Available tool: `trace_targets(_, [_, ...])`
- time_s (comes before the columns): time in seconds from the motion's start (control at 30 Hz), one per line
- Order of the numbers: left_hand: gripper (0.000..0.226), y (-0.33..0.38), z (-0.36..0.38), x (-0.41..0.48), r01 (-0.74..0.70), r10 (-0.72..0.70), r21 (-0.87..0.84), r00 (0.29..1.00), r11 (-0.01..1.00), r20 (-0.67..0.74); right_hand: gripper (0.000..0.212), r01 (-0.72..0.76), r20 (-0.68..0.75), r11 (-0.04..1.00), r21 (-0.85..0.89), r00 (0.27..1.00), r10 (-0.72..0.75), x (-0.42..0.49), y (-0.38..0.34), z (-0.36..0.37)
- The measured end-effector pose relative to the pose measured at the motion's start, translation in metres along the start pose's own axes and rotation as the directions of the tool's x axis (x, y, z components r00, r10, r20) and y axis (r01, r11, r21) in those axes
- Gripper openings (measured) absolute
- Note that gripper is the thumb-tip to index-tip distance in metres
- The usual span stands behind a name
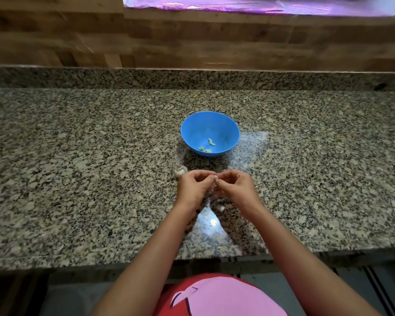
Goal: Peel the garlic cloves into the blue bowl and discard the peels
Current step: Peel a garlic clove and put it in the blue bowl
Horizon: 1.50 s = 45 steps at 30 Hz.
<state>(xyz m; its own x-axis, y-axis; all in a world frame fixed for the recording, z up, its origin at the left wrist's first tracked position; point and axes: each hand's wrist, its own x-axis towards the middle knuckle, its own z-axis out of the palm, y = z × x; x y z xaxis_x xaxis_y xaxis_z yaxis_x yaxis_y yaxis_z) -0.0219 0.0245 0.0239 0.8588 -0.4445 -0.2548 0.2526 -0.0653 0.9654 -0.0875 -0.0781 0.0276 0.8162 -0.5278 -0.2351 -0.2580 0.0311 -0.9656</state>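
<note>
both hands meet over the counter [78, 156], left hand [193, 188] & right hand [234, 187] pinching one garlic clove [215, 178] btwn fingertips, blue bowl [193, 133] straight ahead, garlic bulb [180, 172] by the left.

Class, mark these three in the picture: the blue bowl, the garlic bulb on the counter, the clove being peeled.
blue bowl [205, 125], head view, bare inner wall.
garlic bulb [180, 172], head view, its exposed top.
clove [215, 178], head view, its visible tip.
</note>
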Motion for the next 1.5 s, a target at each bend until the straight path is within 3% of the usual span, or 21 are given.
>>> trace_targets(0.1, [0.015,0.007,0.001,0.000,0.076,-0.075,-0.098,0.997,0.992,0.011,0.012,0.003,0.044,0.999,0.037,0.999,-0.005,-0.001,-0.003,-0.004])
trace_targets(0.2, [0.013,0.009,0.003,0.001,0.123,-0.125,-0.091,0.992,0.988,-0.007,0.006,0.026,0.047,0.996,0.080,0.998,-0.030,-0.004,-0.006,-0.005])
trace_targets(0.33, [0.009,0.004,0.001,0.001,0.131,-0.131,0.017,0.991,0.991,-0.023,0.008,-0.023,-0.018,0.960,0.278,0.999,0.030,-0.003,-0.005,-0.004])
trace_targets(0.47, [0.002,0.002,-0.007,0.001,0.076,-0.045,0.295,0.993,0.953,-0.111,0.009,-0.082,-0.072,0.866,0.494,0.988,0.135,-0.004,-0.002,-0.002])
trace_targets(0.6, [0.019,0.000,-0.013,-0.002,0.031,-0.025,0.409,0.999,0.912,-0.020,0.012,-0.069,-0.045,0.869,0.490,0.993,0.105,-0.001,-0.003,-0.009])
trace_targets(0.7, [0.021,0.005,-0.006,-0.006,0.018,-0.034,0.199,0.996,0.980,0.079,0.008,-0.030,-0.027,0.917,0.398,0.999,0.045,-0.004,-0.002,-0.008])
trace_targets(0.8, [0.012,0.007,0.001,-0.008,0.041,-0.041,0.005,0.998,0.999,0.050,0.007,0.008,-0.037,0.933,0.360,0.999,0.006,-0.008,-0.001,-0.003])
trace_targets(0.9, [0.008,0.005,0.005,-0.010,0.128,-0.127,-0.154,0.992,0.980,0.013,0.005,0.115,-0.067,0.967,0.228,0.992,-0.102,-0.012,0.001,0.000])
trace_targets(1.0, [0.015,0.011,0.004,-0.008,0.276,-0.260,-0.333,0.961,0.901,0.093,0.004,0.233,-0.061,0.970,0.075,0.972,-0.229,-0.016,0.001,-0.001])
trace_targets(1.07, [0.018,0.014,0.002,-0.005,0.349,-0.318,-0.375,0.937,0.859,0.145,0.006,0.205,-0.050,0.966,0.157,0.979,-0.199,-0.018,0.000,-0.003])
trace_targets(1.17, [0.017,0.013,0.001,-0.004,0.400,-0.353,-0.391,0.916,0.829,0.190,0.011,0.039,0.002,0.931,0.363,0.999,-0.043,-0.014,-0.003,-0.004])
trace_targets(1.3, [0.013,0.015,-0.003,-0.006,0.355,-0.306,-0.297,0.930,0.886,0.202,0.011,-0.153,0.081,0.816,0.558,0.988,0.130,-0.007,-0.004,-0.010])
trace_targets(1.5, [0.015,0.016,0.005,-0.003,0.299,-0.275,-0.300,0.954,0.906,0.119,0.010,-0.197,0.103,0.732,0.652,0.980,0.171,-0.005,-0.008,-0.008])
